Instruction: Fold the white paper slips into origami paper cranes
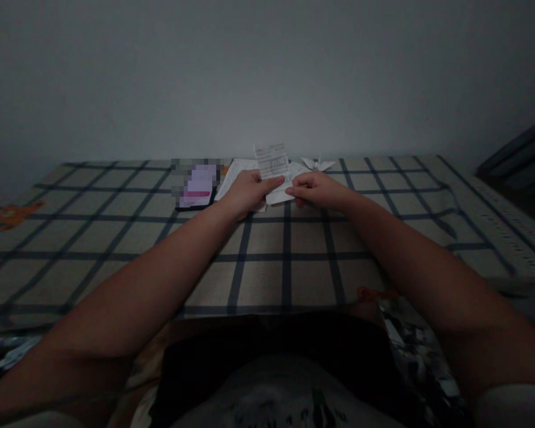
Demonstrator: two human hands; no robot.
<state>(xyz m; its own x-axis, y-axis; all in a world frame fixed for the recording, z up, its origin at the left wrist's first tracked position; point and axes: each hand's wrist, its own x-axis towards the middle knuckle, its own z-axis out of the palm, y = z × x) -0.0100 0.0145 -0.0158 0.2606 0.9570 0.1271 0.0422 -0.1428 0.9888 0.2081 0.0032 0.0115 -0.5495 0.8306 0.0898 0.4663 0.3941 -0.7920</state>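
Observation:
Both hands meet over the far middle of the table, around a printed paper slip (271, 159) that looks like a receipt. My left hand (248, 189) is closed on the slip's left side, its thumb lying across the front. At the lower right edge, my right hand (316, 189) pinches the paper between thumb and curled fingers. The slip is raised and tilted, with rows of dark print too small to read. Behind my left hand lie more printed papers (237, 173), partly hidden by it. A folded white paper piece (317, 164) with pointed ends sits just beyond my right hand.
A phone (198, 184) with a lit, partly blurred screen lies left of the papers. The checked tablecloth (263, 279) covers the table, which stands against a plain wall (267, 77). Orange tassels (15, 215) show at the left edge. A dark slatted object (521, 154) stands at far right.

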